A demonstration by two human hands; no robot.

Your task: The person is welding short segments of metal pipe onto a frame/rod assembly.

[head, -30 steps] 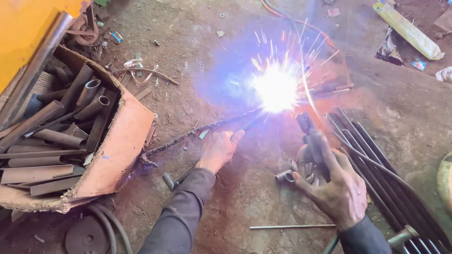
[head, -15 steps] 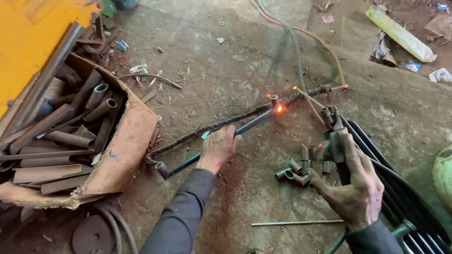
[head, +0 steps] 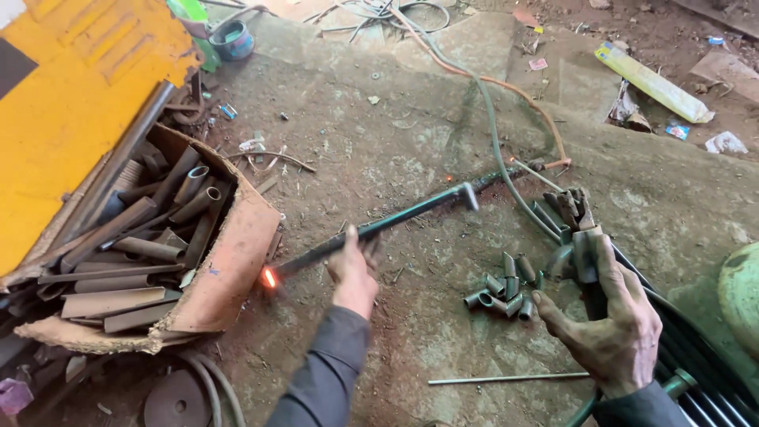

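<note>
Your left hand (head: pixel 353 269) is clamped around a long dark metal rod (head: pixel 379 227), fingers wrapped over its middle, so it slants across the dirty concrete floor (head: pixel 379 142). Its near end glows orange-hot (head: pixel 269 277) just beside the torn cardboard box (head: pixel 229 269); its far end carries a short bent tab pointing toward the hoses. Your right hand (head: pixel 605 320) is closed on a welding electrode holder (head: pixel 583 241), its worn jaws pointing up and away from you, apart from the rod.

Between your two hands lies a small cluster of short cut pipe pieces (head: pixel 502 291), grey and round, lying on their sides close to your right fingers. A thin straight wire rod (head: pixel 510 379) lies on the floor near your right wrist. Beside the right hand, a bundle of long dark bars (head: pixel 696 372) runs off toward the lower right.

The box to your left is soft, rust-stained and sagging, stuffed with rusty tubes and angle offcuts (head: pixel 134 237) piled at all angles. A yellow metal panel (head: pixel 71 103) stands behind it. A grey-green hose and an orange cable (head: pixel 490 87) curve across the floor from the far side toward the holder. Scraps of paper and a flat yellowish packet (head: pixel 652 81) lie farther off on the reddish ground.
</note>
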